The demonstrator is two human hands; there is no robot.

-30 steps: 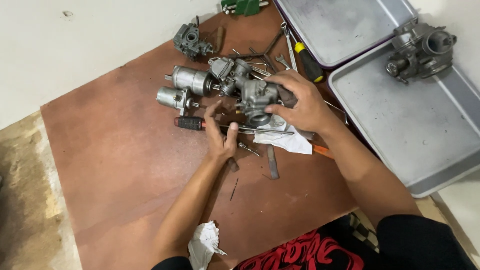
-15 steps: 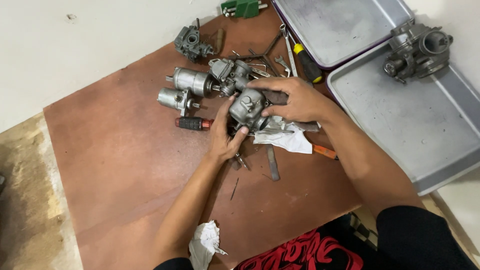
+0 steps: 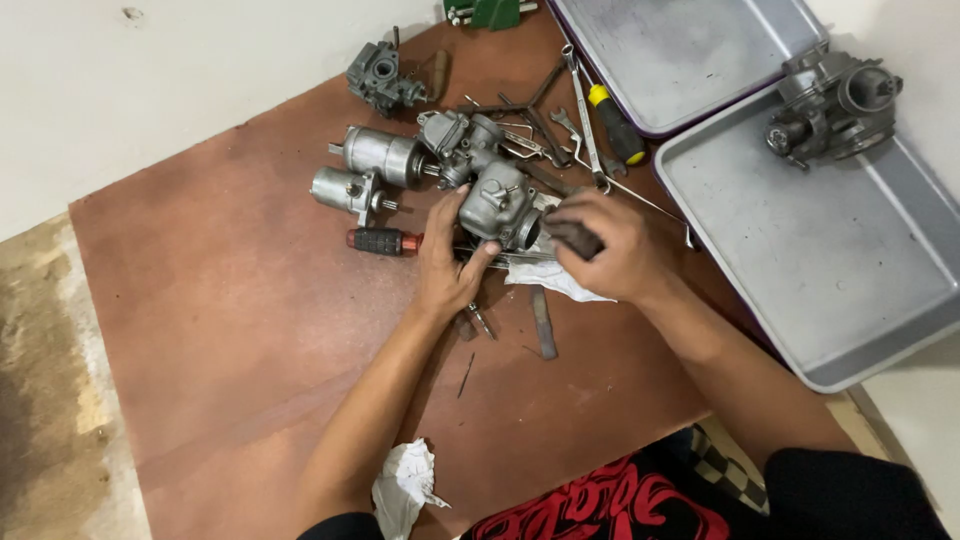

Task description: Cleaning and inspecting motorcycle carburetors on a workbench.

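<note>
Left hand point(image 3: 447, 262) now grips carburetor point(image 3: 497, 203); right hand point(image 3: 610, 245) alongside.

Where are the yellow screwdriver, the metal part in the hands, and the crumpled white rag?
Yellow screwdriver point(image 3: 616, 124), head view, handle.
Carburetor point(image 3: 497, 205), head view, body.
White rag point(image 3: 405, 485), head view, middle.

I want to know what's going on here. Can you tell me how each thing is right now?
Left hand: holding the carburetor.
Right hand: closed around a dark tool handle.
Carburetor: lifted, tilted, between both hands.
Near tray: holds another carburetor in its far corner.
Far tray: nothing inside.
Yellow-handled screwdriver: lying untouched.
</note>
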